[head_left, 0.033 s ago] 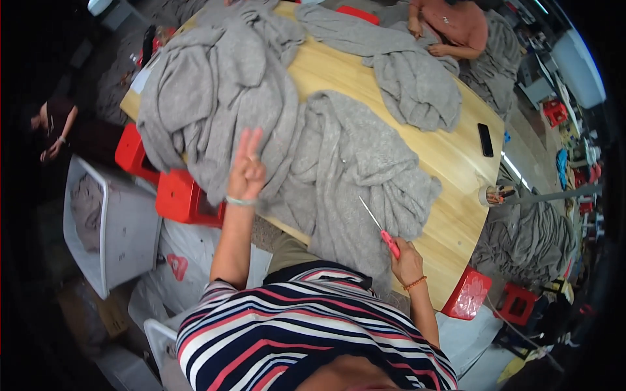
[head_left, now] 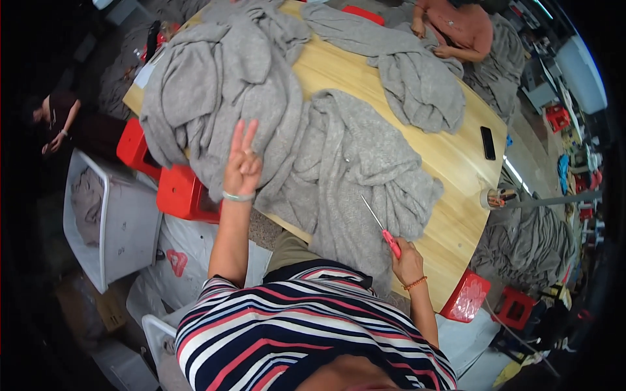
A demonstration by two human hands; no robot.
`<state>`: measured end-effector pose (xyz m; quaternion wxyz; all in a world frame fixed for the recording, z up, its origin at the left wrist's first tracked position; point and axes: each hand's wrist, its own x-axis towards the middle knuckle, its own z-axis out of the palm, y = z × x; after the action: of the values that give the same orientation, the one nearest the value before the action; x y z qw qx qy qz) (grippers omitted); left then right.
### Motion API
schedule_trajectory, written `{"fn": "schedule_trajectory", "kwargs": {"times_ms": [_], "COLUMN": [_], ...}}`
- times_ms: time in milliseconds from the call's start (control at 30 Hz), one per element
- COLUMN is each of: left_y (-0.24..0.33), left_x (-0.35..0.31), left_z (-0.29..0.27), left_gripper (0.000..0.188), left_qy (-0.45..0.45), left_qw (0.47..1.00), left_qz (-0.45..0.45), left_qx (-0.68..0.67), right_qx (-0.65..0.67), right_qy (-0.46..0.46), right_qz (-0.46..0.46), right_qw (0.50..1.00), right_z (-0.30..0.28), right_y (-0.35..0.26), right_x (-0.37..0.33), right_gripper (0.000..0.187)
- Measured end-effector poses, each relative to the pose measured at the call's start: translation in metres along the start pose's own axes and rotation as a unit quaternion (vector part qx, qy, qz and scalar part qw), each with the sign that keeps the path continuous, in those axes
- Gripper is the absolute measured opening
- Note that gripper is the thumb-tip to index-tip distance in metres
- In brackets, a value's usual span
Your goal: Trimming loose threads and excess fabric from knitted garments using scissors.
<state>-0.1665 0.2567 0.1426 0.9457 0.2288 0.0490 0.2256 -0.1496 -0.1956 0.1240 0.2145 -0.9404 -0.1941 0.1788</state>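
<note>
My left hand (head_left: 242,161) is raised over the grey knitted fabric (head_left: 261,111) at the table's near side. Two of its fingers stretch up and apart, the others are folded in, and it holds nothing. In my right hand (head_left: 407,262) is a pink-handled tool (head_left: 391,242) with a long thin metal shaft; the exact kind of its tip is too small to tell. The shaft points up and to the left, over a loosely bunched grey knitted piece (head_left: 355,153) that hangs off the table edge towards me.
A co-worker (head_left: 456,29) handles grey fabric across the wooden table (head_left: 450,169). On the table are a phone (head_left: 487,142) and a cup of tools (head_left: 493,197). Red stools (head_left: 186,194) and a white bin (head_left: 127,221) stand at left. Another person (head_left: 59,120) is farther left.
The two raised fingers of my left hand stand a little farther apart, and that hand has shifted slightly. My right hand keeps its hold on the tool. The whole view has moved slightly.
</note>
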Motion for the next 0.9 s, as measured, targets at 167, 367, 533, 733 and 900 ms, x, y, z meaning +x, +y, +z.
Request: {"fn": "schedule_trajectory", "kwargs": {"times_ms": [167,367,533,733,900], "left_y": [0.027,0.002,-0.048,-0.092,-0.154], "left_x": [-0.008,-0.021,0.015,0.151,0.243], "left_z": [-0.016,-0.04,-0.093,-0.071,-0.075], "left_gripper": [0.08,0.076,0.071,0.084,0.083], "left_qy": [-0.033,0.021,-0.124,-0.192,-0.217], "left_qw": [0.997,0.988,0.605,0.452,0.395], "left_qz": [0.062,-0.017,-0.08,0.05,0.135], "left_qx": [0.023,0.155,0.783,0.87,0.883], "right_qx": [-0.01,-0.001,0.006,-0.001,-0.028], "right_qy": [-0.008,-0.023,0.016,0.046,0.049], "right_qz": [-0.012,-0.008,0.005,0.076,0.088], "right_qw": [1.0,1.0,1.0,0.996,0.995], "right_z": [0.006,0.007,0.01,0.008,0.028], "right_y": [-0.001,-0.004,-0.015,-0.052,-0.091], "right_x": [0.007,0.003,0.011,0.018,0.023], "right_gripper": [0.025,0.025,0.024,0.026,0.025]}}
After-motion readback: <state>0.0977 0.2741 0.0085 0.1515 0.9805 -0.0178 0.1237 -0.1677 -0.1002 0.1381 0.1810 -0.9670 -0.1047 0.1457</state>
